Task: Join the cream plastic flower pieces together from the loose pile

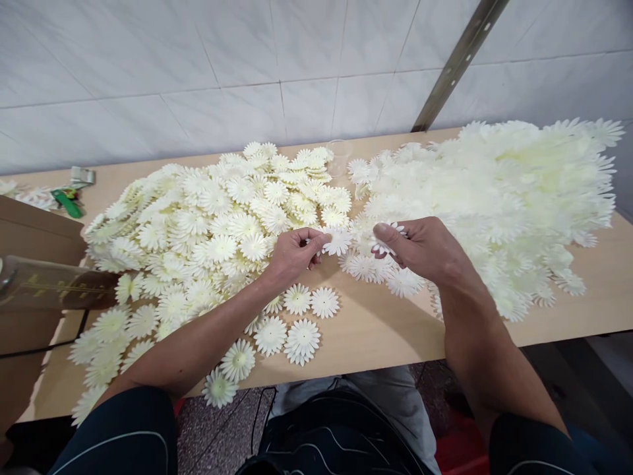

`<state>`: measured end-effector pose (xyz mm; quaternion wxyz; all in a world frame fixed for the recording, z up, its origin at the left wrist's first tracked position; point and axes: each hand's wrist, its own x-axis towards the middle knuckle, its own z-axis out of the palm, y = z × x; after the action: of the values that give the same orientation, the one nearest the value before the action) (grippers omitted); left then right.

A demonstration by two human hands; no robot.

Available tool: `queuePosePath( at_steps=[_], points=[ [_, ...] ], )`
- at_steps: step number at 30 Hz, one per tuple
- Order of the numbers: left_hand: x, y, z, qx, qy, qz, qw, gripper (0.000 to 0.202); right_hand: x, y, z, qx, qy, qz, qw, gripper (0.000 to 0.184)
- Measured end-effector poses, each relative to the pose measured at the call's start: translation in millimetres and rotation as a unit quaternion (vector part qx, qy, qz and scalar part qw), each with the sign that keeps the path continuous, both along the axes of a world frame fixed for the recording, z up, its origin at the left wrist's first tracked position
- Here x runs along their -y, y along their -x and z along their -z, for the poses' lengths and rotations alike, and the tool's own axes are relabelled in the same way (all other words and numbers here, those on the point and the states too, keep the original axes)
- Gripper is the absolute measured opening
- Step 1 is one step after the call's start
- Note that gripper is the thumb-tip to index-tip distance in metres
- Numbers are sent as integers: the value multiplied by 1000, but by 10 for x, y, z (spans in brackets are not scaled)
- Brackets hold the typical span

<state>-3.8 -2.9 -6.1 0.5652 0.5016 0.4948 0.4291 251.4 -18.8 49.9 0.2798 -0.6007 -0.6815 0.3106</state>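
Between the thumb and fingers of my left hand is pinched a white flower-shaped petal piece, held just above the table. A short gap to the right, my right hand is closed on white petal pieces; how many it holds I cannot tell. A wide heap of cream-white flower pieces lies left of and behind my left hand. Beyond my right hand spreads a paler, taller pile of similar pieces. Several single flowers lie near the front edge, below my left forearm.
The wooden table backs onto a tiled wall with a metal post. A clear round container stands between the piles. At left are a cardboard box, a transparent cylinder and a green-handled object.
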Motion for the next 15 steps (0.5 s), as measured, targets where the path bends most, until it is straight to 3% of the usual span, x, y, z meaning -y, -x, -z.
queuePosePath(
  at_steps=[4, 7, 10, 15],
  points=[
    [14, -5, 16, -33, -30, -15, 999, 34, 3, -197, -46, 88, -37, -54, 994, 65],
    [30, -11, 21, -50, -48, -16, 997, 33, 42, -259, -82, 108, -114, 11, 988, 44],
    [61, -14, 9, -65, -67, -7, 996, 32, 102, -142, -97, 73, -174, 72, 979, 40],
    [131, -25, -38, -80, -152, 4, 985, 32, 104, 280, 58, -30, -74, -34, 996, 55]
  ],
)
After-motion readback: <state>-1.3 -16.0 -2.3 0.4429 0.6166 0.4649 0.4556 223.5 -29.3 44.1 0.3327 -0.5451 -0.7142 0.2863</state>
